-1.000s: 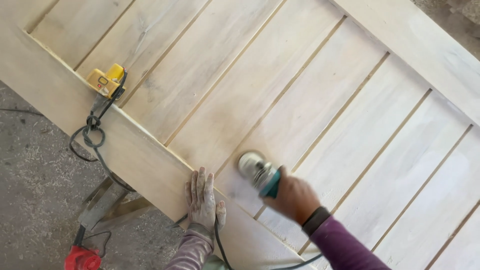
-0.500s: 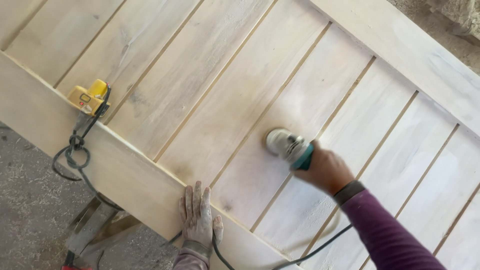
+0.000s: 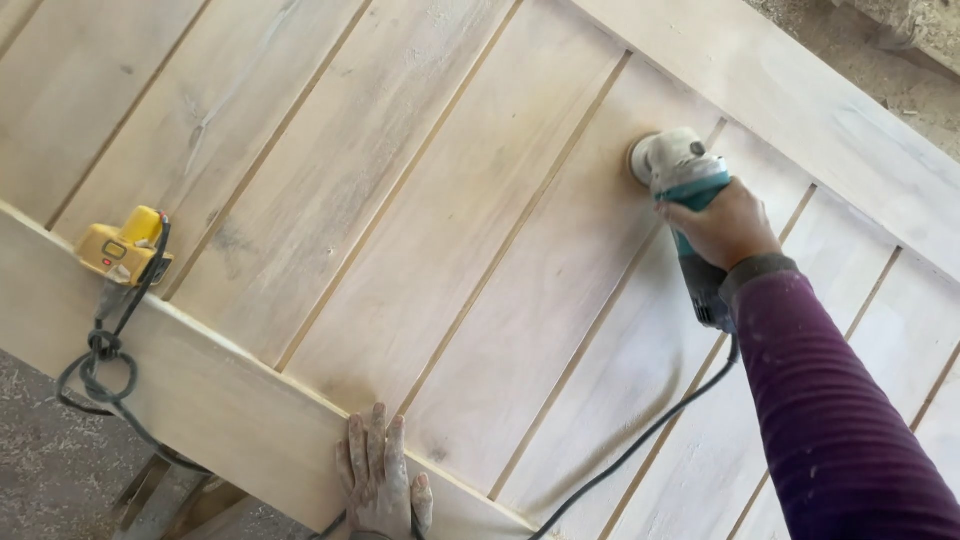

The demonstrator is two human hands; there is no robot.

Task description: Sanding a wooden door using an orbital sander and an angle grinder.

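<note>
A large pale wooden panel door lies flat, made of long planks with narrow grooves between them. My right hand grips a teal and grey electric sander, whose round head presses on a plank near the far frame board. The sleeve on that arm is purple. My left hand rests flat, fingers spread and dusty, on the near frame board at the bottom edge. The sander's black cord trails back across the planks toward me.
A small yellow power tool sits on the panel at the left, its black cable looped over the near edge. Grey dusty floor and a stand's legs show below left. Sawdust-covered ground lies at top right.
My right hand has pushed the sander along the plank, away from me toward the far frame board. My left hand stays flat on the near frame board. The view shifted.
</note>
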